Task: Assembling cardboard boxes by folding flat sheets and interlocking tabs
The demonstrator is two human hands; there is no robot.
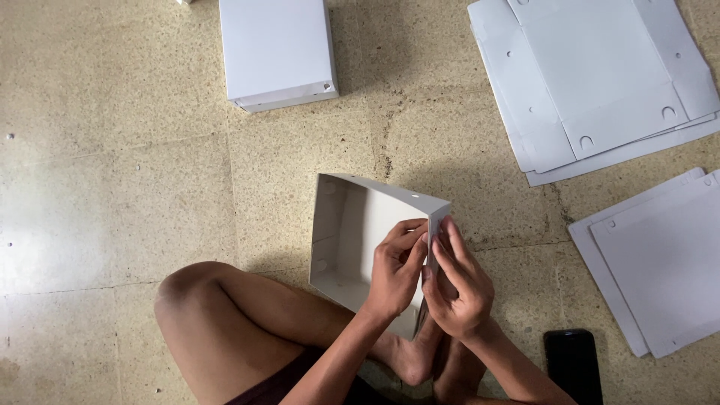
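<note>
A half-folded white cardboard box [352, 225] stands open on the floor in front of my folded legs. My left hand [396, 268] reaches inside it and pinches the right wall near its top corner. From the outside, my right hand [459, 279] grips that same wall, fingers pressed along the folded edge. Both hands meet at the box's right side flap [437, 217].
A finished white box [276, 51] lies at the top centre. Flat white box blanks are stacked at the top right [600, 75] and at the right edge [660, 262]. A black phone [574, 366] lies on the speckled stone floor by my right forearm. My bare knee [202, 307] is at the lower left.
</note>
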